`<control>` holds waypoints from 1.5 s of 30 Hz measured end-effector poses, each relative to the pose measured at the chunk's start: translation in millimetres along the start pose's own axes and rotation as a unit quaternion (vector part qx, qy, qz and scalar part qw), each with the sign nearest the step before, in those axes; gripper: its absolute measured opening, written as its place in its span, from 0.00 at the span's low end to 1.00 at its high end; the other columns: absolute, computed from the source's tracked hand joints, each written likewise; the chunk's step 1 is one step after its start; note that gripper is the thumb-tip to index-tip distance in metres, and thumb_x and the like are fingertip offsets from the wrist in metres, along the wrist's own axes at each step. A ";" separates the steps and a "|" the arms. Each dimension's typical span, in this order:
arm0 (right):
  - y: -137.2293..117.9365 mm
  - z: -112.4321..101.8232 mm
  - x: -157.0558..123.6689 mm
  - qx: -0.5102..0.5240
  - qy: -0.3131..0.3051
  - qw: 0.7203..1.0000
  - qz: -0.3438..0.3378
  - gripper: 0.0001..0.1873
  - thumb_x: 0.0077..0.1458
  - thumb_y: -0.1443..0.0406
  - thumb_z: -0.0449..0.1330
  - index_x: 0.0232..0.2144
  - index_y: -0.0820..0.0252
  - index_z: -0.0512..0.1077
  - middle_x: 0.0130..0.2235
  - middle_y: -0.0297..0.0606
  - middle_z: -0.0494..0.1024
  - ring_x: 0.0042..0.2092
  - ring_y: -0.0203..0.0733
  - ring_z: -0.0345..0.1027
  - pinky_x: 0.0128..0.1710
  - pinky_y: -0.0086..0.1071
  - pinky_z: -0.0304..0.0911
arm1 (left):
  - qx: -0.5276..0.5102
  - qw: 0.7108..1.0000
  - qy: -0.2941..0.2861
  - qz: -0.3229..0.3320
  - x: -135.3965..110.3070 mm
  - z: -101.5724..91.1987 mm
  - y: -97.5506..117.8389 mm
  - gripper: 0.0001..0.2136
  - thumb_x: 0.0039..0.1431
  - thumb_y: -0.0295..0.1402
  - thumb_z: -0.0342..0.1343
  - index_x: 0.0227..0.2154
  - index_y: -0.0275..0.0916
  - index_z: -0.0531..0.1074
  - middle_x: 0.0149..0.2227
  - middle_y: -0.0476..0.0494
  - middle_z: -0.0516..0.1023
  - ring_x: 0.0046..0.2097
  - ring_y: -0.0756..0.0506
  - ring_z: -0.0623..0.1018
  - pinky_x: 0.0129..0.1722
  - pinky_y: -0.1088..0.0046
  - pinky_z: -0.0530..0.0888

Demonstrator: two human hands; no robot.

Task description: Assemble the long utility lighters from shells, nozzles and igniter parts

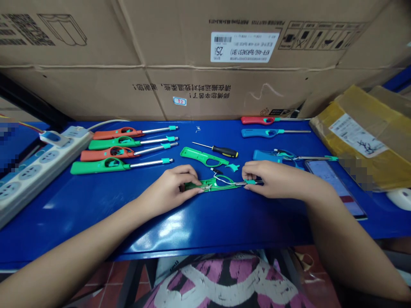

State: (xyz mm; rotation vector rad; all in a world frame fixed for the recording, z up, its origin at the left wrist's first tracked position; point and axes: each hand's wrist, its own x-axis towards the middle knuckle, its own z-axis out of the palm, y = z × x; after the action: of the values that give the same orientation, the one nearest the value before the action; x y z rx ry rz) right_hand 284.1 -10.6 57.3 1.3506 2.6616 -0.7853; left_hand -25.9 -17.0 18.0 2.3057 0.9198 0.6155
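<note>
An opened green lighter half [221, 183] lies on the blue table in front of me, its inner wires showing. My left hand [175, 186] grips its handle end with thumb and fingers. At the other end my right hand [268, 179] pinches the metal tube beside a turquoise piece. A small black part [217, 171] on a white wire sits above the trigger opening. Just behind lies the loose green cover half [202, 157], with a turquoise trigger [233, 167] at its end. A black and yellow screwdriver [225, 151] rests farther back.
Several assembled lighters [109, 165] lie at left beside a white power strip [48, 158]. Red [257, 120] and blue [258, 133] lighters lie at back right. An opened blue lighter [266, 155], a phone [334, 184] and a yellow-taped parcel [362, 137] are at right. Cardboard [180, 51] stands behind.
</note>
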 end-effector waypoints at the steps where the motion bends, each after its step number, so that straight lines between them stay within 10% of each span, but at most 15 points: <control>1: 0.1 0.0 0.0 -0.002 -0.001 1.000 -0.001 0.04 0.59 0.64 0.60 0.32 0.56 0.68 0.37 0.36 0.75 0.34 0.40 0.65 0.32 0.33 0.56 | 0.003 1.000 0.004 0.003 0.0 0.7 -0.5 0.05 0.63 0.33 0.62 0.37 0.37 0.80 0.39 0.44 0.76 0.39 0.49 0.77 0.34 0.76 0.75; 14: 4.0 1.3 0.5 -0.014 0.006 1.000 -0.009 0.04 0.60 0.62 0.60 0.36 0.57 0.70 0.38 0.38 0.76 0.36 0.42 0.67 0.34 0.33 0.58 | 0.010 0.999 -0.005 0.037 -0.1 0.4 -3.0 0.07 0.62 0.35 0.63 0.39 0.37 0.81 0.40 0.43 0.76 0.41 0.47 0.78 0.40 0.73 0.76; 26: -38.2 44.6 32.4 -0.035 0.235 0.957 -0.167 0.14 0.64 0.59 0.61 0.48 0.58 0.74 0.49 0.43 0.74 0.53 0.48 0.65 0.53 0.43 0.56 | -0.012 0.992 -0.127 -0.014 1.3 -31.1 -3.2 0.24 0.55 0.41 0.68 0.54 0.42 0.74 0.50 0.43 0.77 0.48 0.44 0.78 0.42 0.73 0.77; 45: -50.5 67.3 44.8 0.013 0.227 0.961 -0.155 0.07 0.64 0.62 0.62 0.41 0.54 0.80 0.43 0.38 0.78 0.46 0.44 0.66 0.45 0.40 0.53 | -0.036 0.990 -0.133 -0.011 0.5 -22.6 -5.7 0.19 0.58 0.32 0.67 0.53 0.45 0.78 0.41 0.47 0.74 0.42 0.48 0.76 0.47 0.72 0.73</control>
State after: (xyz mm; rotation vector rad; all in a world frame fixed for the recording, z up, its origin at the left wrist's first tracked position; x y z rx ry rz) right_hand 205.9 -33.2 7.6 1.2616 3.2907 -0.5891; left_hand -41.7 -5.5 30.9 2.2420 0.7805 0.3155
